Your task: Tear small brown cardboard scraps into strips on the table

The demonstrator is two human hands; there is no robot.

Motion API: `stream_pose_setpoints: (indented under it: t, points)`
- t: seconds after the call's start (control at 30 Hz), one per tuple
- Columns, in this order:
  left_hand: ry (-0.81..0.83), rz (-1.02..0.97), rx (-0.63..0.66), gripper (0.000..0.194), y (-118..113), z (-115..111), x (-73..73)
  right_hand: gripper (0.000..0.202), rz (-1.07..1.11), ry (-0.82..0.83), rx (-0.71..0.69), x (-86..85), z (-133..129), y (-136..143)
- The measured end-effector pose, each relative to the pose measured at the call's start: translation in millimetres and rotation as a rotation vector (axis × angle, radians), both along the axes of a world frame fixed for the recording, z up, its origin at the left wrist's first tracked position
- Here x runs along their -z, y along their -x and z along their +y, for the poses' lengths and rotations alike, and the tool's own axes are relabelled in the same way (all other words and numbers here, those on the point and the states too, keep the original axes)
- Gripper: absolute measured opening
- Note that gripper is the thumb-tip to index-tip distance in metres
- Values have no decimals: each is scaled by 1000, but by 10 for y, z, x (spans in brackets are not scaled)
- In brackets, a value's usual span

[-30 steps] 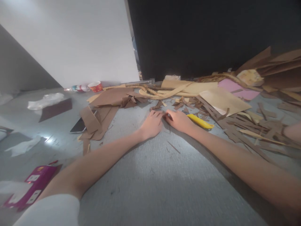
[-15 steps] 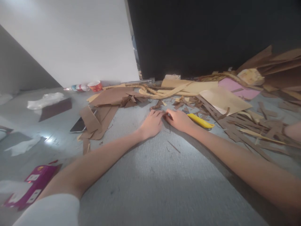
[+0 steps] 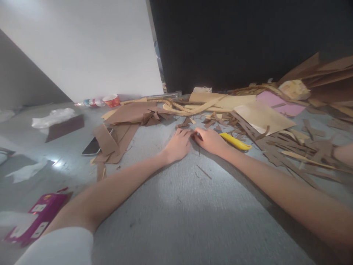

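Two bare hands are meeting at the middle of a gray tabletop (image 3: 171, 206). The fingers of the left hand (image 3: 178, 146) are lying close together, slightly bent; its thumb is hidden. The right hand (image 3: 209, 141) is curling, its thumb and forefinger nearly meeting beside the left fingertips. Whether either is gripping anything cannot be told. A small ridged brown paper piece (image 3: 183, 125) is lying just beyond the left fingertips. A yellow curved object (image 3: 235, 141) is resting beside the right wrist. Farther right, brown paper strips (image 3: 278, 154) are lying tangled, and part of another person's hand (image 3: 343, 154) is reaching in at the edge. Beyond the hands, tan paper (image 3: 264, 117), pink paper (image 3: 278, 104) and a braided cord (image 3: 171, 104) are spreading along the back. To the left, brown paper sheets (image 3: 128, 138) are partly covering a smartphone (image 3: 92, 148). Behind them, a red patterned paper cup (image 3: 115, 102) is standing upright, its contents out of sight, and what seems to be a clear bottle (image 3: 95, 103) is lying beside it, blurred. At lower left, a magenta tissue packet (image 3: 51, 206) is lying near the left forearm, with something white and blurred showing over it.
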State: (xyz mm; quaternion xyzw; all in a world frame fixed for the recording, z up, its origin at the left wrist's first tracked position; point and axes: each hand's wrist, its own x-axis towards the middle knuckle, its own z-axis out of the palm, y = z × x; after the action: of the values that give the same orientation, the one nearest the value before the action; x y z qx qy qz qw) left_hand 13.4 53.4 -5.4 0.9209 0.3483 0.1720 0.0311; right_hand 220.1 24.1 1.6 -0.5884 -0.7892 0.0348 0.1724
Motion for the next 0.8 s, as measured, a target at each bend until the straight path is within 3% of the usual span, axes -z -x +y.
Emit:
stream_pose_setpoints:
  t: [0.8]
  points:
    - [6, -8, -4, 52, -2, -3, 1, 26, -2, 12, 1, -26, -9, 3]
